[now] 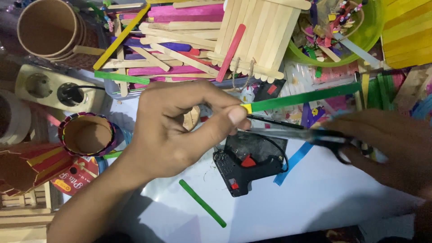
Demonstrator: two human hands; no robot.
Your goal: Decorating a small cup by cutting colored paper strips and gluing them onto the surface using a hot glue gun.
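1. Left hand pinches the yellow-tipped end of a green stick, held level above the white table.
2. Right hand is closed around scissors, blades pointing at the left fingertips; a slip could nick the thumb.
3. Pinch is only at the tip, so the stick could twist or drop.
4. Glue gun lies just below; if hot, a burn risk.
5. Right hand is blurred; scissor handles mostly hidden. Blade opening unclear.
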